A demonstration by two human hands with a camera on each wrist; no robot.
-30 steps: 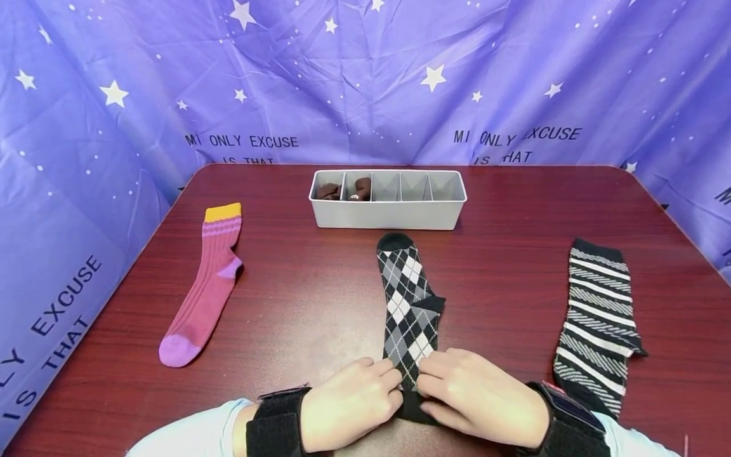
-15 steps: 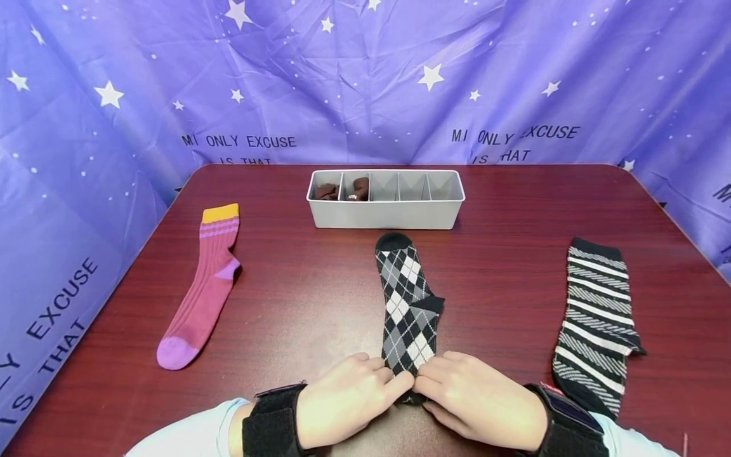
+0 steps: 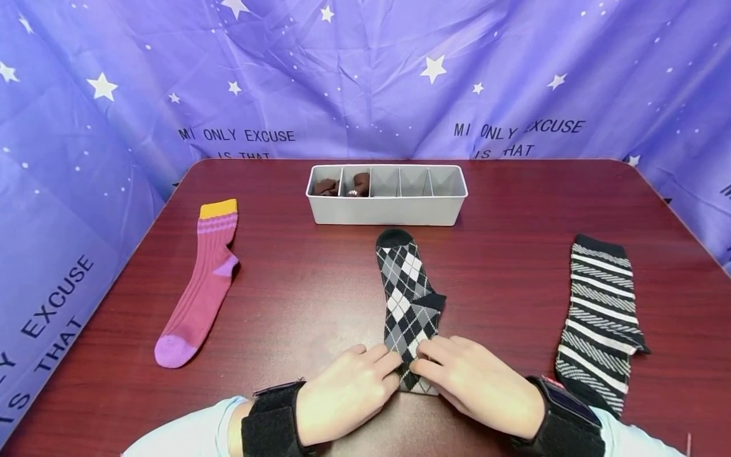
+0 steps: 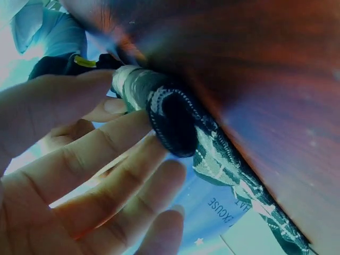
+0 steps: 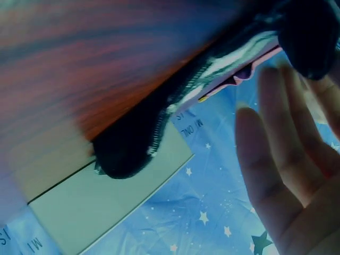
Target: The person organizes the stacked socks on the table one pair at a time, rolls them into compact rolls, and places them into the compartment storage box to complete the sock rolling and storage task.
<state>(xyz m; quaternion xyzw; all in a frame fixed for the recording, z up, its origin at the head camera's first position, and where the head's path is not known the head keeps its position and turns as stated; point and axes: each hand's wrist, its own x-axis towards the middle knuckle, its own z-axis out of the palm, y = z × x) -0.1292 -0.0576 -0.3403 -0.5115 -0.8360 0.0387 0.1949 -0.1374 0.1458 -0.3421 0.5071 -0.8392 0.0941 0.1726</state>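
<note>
A black, grey and white argyle sock [image 3: 398, 279] lies lengthwise mid-table, its black toe toward the grey box. My left hand [image 3: 348, 392] and right hand [image 3: 482, 386] hold its near end from both sides, fingers bent over it in the head view. That end is turned over into a roll [image 4: 175, 119], which shows its dark hollow side in the left wrist view. My left thumb and index finger are at the roll. In the right wrist view the dark rolled end [image 5: 311, 37] meets my fingertips; my right thumb is hidden there.
A grey divided box [image 3: 385, 211] stands at the back, brown bundles [image 3: 327, 187] in its two leftmost compartments. Left lies a pink sock [image 3: 200, 285] with a yellow cuff; right, a black-and-white striped sock [image 3: 599, 317]. A purple starry cloth [image 3: 365, 82] hangs behind the table.
The sock's black cuff has been folded over and rolled away from me, so the near end is shorter. Both hands have moved slightly forward with it. The other socks stay put.
</note>
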